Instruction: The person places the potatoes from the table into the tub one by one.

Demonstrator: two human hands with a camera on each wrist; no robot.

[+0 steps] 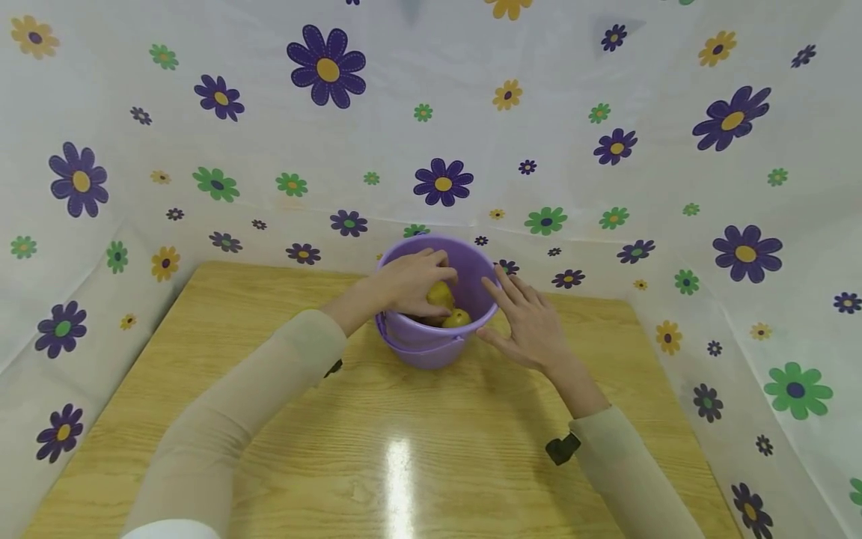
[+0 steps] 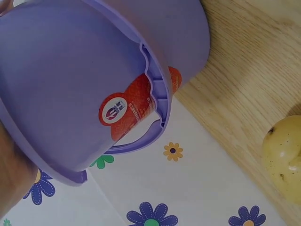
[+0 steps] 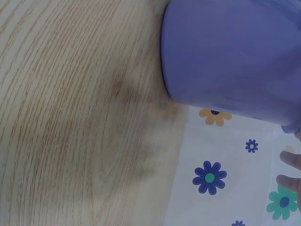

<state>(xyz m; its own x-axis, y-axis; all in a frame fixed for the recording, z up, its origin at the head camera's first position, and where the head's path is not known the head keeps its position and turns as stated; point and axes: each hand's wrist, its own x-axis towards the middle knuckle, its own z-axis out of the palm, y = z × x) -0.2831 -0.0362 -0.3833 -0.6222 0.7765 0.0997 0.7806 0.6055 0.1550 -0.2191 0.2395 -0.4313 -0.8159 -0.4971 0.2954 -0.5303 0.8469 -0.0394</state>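
A purple bucket (image 1: 431, 352) stands upright near the far edge of the table. My left hand (image 1: 412, 281) reaches over its left rim, thumb and fingers curled about a yellow pear (image 1: 441, 293) just inside. Another yellow fruit (image 1: 457, 319) lies in the bucket by the near rim. At the right rim, my right hand (image 1: 528, 326) has its fingers spread and fairly straight against the bucket. The right wrist view catches some of those fingers (image 3: 290, 160) at its edge. In the left wrist view, the bucket's inner wall (image 2: 61, 70) shows beside part of the left hand (image 2: 11, 174).
A yellow fruit (image 2: 284, 157) rests on the wooden table (image 2: 244, 61) beside the bucket in the left wrist view. The bucket's handle (image 1: 420, 349) hangs down on the near side. White flower-patterned cloth (image 1: 377, 135) encloses the table at the back and sides.
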